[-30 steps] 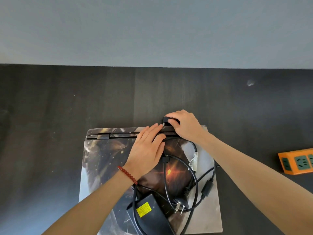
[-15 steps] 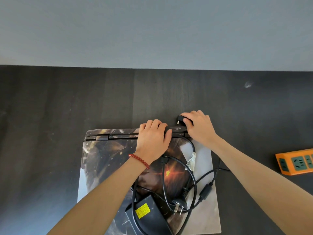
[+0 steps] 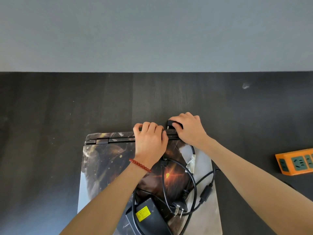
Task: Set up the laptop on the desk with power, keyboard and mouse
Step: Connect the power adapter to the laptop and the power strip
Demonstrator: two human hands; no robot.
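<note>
A: Where's the laptop?

B: Closed on the dark tabletop before you, power brick and coiled cable lying on its lid.

A: And your hands?

B: Your left hand curls its fingers over the lid's far edge. Your right hand pinches the black connector just behind that edge. An orange power strip sits well to your right.

The left hand covers the laptop's rear edge beneath its curled fingers. The right hand hides most of the small black plug. The power brick near the left forearm and the orange power strip right of the right forearm are cut off by the frame edges.
</note>
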